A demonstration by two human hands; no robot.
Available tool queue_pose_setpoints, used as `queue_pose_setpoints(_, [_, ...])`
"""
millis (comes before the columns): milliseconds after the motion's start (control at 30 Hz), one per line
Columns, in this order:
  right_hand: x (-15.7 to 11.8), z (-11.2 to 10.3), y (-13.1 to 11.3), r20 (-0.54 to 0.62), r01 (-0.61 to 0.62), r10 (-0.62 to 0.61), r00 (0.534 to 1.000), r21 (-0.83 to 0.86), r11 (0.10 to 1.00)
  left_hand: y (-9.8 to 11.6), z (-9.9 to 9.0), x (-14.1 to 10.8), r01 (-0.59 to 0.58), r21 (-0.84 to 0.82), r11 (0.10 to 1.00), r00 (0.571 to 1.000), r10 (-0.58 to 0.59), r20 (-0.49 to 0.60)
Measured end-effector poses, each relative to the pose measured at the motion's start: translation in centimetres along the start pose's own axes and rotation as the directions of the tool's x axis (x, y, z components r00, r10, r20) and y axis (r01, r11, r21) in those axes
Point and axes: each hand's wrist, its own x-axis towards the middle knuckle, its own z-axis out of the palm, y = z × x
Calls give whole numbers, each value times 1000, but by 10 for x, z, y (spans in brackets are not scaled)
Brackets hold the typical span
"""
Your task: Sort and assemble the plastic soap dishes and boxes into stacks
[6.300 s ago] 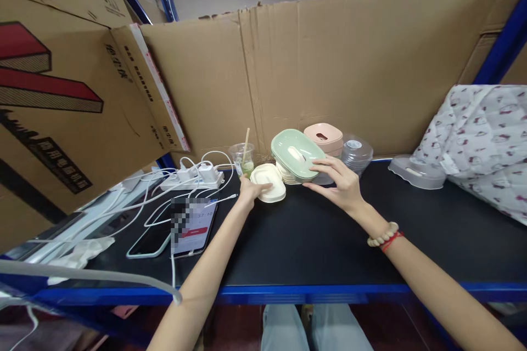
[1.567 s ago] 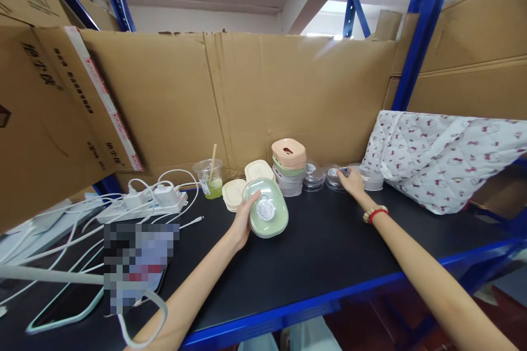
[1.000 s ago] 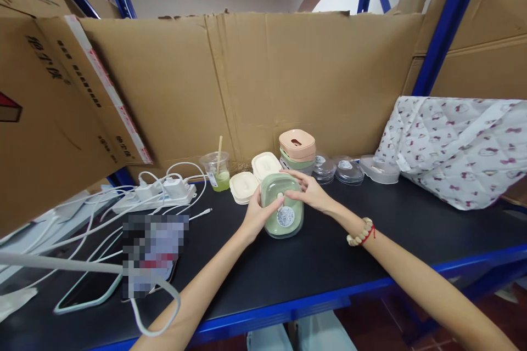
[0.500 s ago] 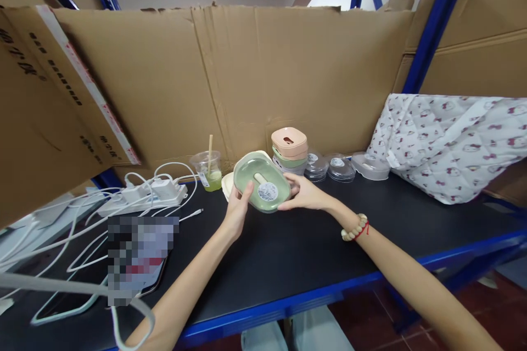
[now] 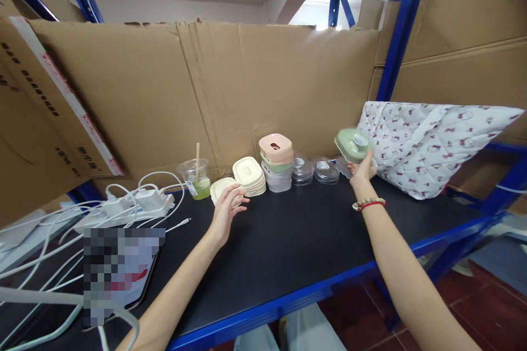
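My right hand grips a green soap box with a clear lid and a round label, raised at the right near the patterned bag. The box is slightly blurred. Under it, a finished-looking grey soap box is mostly hidden. My left hand is empty, its fingers apart, over the front of a cream tray. Beside that hand stands a stack of cream trays. Right of the stack, a pile of slotted tops has a pink one uppermost, with green and grey ones beneath.
Two piles of clear lids stand along the cardboard wall. A cup of green drink with a straw is at the left. A power strip, cables and a phone lie nearer. The patterned bag leans at the right.
My right hand has carried the green soap box from the middle to the far right. My left hand has let go of it and moved slightly left and down. The view has shifted right.
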Motion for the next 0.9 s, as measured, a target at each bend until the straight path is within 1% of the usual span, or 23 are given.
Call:
queue_pose_setpoints(67, [8, -9, 4, -130, -19, 9, 992, -77, 997, -2, -1, 1, 6, 31, 999, 1000, -6, 5])
queue_pose_setpoints(133, [12, -15, 6, -199, -25, -6, 980, -152, 988, -5, -1, 2, 6, 59, 998, 1000, -6, 0])
queue_pose_setpoints(233, [15, -15, 8, -218, 0, -54, 975, -243, 970, -7, -4, 7, -47, 119, 992, 998, 52, -39])
queue_pose_setpoints(333, [11, -11, 6, -192, 52, -116, 975, -308, 950, -9, -8, 13, -167, 271, 948, 975, 200, -99])
queue_pose_setpoints(400, [4, -8, 4, -150, 98, -156, 976, -340, 935, -10, -12, 17, -246, 443, 862, 938, 327, -116])
queue_pose_setpoints(433, [0, -8, 3, -124, 121, -174, 977, -352, 928, -11, -15, 19, -286, 542, 791, 911, 400, -103])
queue_pose_setpoints(500, [-8, -8, 1, -75, 166, -208, 975, -370, 914, -12, -20, 20, -349, 729, 588, 851, 524, -15])
queue_pose_setpoints(533, [-11, -9, 1, -48, 200, -238, 970, -399, 895, -12, -22, 20, -359, 804, 475, 831, 554, 44])
queue_pose_setpoints(567, [-13, -10, 2, -16, 243, -280, 960, -447, 861, -12, -24, 20, -349, 861, 371, 826, 555, 96])
queue_pose_setpoints(600, [-14, -11, 4, 31, 297, -329, 944, -513, 805, -13, -25, 19, -320, 903, 286, 838, 529, 130])
queue_pose_setpoints(633, [-14, -12, 5, 96, 357, -374, 923, -579, 733, -13, -25, 19, -278, 935, 222, 863, 485, 141])
queue_pose_setpoints(667, [-13, -12, 8, 171, 415, -404, 899, -631, 656, -13, -26, 18, -229, 957, 177, 893, 430, 134])
queue_pose_setpoints(700, [-12, -13, 10, 242, 463, -416, 876, -660, 592, -13, -25, 18, -184, 973, 142, 921, 371, 120])
queue_pose_setpoints(767, [-7, -14, 16, 352, 531, -406, 843, -663, 527, -14, -25, 18, -121, 989, 87, 963, 254, 95])
queue_pose_setpoints(833, [-3, -15, 19, 413, 561, -382, 827, -656, 505, -13, -25, 18, -90, 995, 44, 982, 169, 81])
queue_pose_setpoints(900, [0, -15, 20, 430, 562, -364, 826, -666, 490, -10, -26, 17, -74, 997, 14, 987, 141, 71])
